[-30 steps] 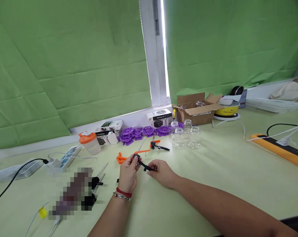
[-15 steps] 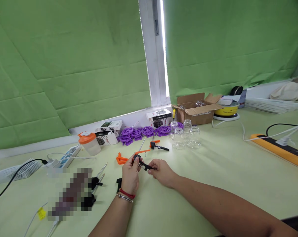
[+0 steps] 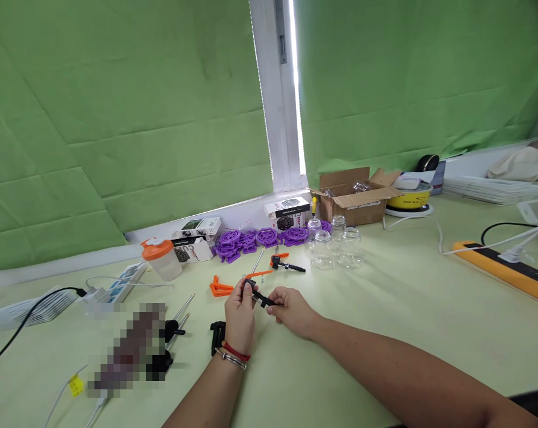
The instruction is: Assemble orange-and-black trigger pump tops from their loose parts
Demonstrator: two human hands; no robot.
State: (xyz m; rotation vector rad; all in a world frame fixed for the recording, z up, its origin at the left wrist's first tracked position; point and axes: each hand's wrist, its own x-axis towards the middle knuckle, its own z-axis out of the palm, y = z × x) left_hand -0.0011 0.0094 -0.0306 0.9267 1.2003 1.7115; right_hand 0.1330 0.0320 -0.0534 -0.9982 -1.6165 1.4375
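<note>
My left hand (image 3: 241, 312) is closed on the round end of a black rod-like part (image 3: 258, 296). The fingers of my right hand (image 3: 290, 309) pinch the other end of that same part. Just beyond my hands lie orange pieces (image 3: 219, 288) and a second black part (image 3: 289, 265) with a round head. A black bracket (image 3: 217, 337) rests on the table left of my left wrist. Further left, thin metal shafts (image 3: 185, 305) stick out near black round pieces (image 3: 160, 362), beside a pixelated area.
Purple rings (image 3: 267, 237), printed boxes (image 3: 286, 215) and a cardboard box (image 3: 358, 205) line the back. Glass jars (image 3: 323, 249) stand in front of the box. An orange-lidded cup (image 3: 162, 260) is at left, an orange power strip (image 3: 505, 270) at right.
My left hand and wrist have shifted slightly right, showing more of the black bracket. A pale framed object has appeared at the right edge. Both hands still hold the black part.
</note>
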